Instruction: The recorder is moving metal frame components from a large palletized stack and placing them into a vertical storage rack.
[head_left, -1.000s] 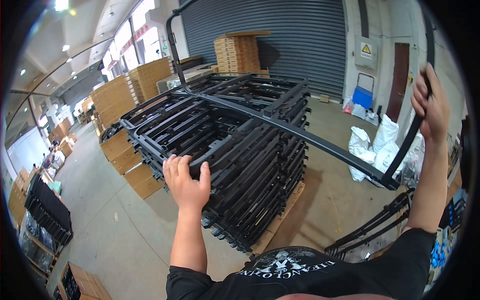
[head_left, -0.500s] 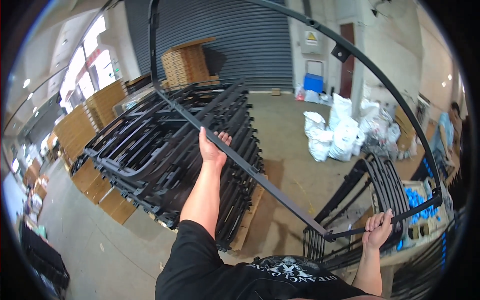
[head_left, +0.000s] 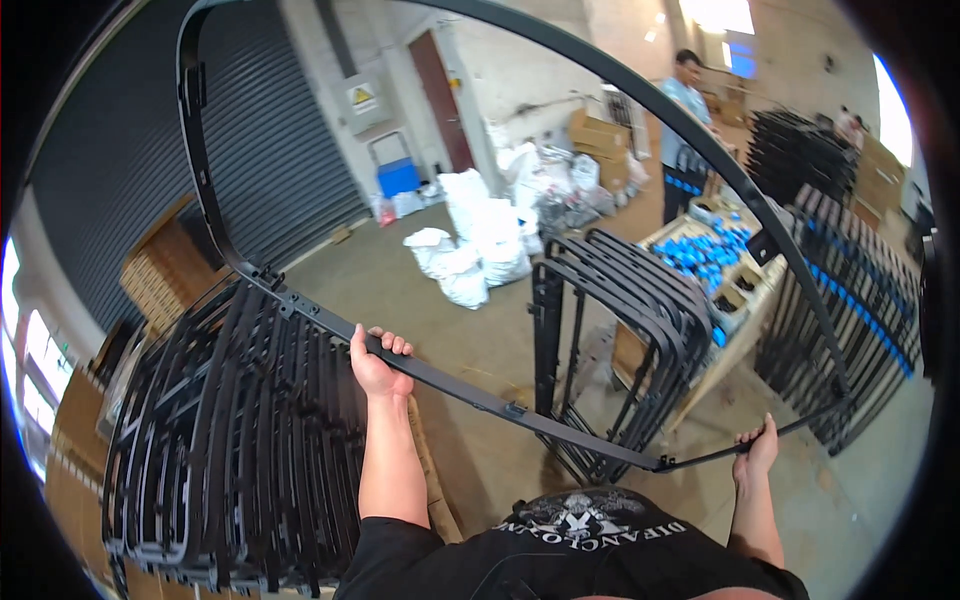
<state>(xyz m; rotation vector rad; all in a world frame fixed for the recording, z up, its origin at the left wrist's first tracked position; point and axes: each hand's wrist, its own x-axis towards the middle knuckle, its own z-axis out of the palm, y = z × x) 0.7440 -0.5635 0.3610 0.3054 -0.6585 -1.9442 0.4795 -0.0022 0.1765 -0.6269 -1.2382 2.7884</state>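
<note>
A large black metal frame [head_left: 470, 398] with rounded corners is held up before me, its outline spanning much of the view. Wrapped round its near bar, left of the middle, is my left hand [head_left: 380, 364]. My right hand [head_left: 757, 447] grips the short lower bar at the right, near a corner. To the left, a tall stack of similar black frames [head_left: 240, 430] sits below my left forearm. Several more black frames [head_left: 620, 300] stand upright together beyond the held bar, beside a worktable [head_left: 735, 350].
Blue parts [head_left: 700, 250] lie on the worktable, where a person [head_left: 683, 110] stands. White sacks [head_left: 480, 235] are heaped on the floor ahead. More frames [head_left: 840, 310] lean at the right. A grey roller shutter [head_left: 130, 190] and a cardboard stack [head_left: 165, 275] are at the left.
My view has swung to the right, bringing the worktable and the person further in. Both hands keep their hold on the frame, which has turned along with me.
</note>
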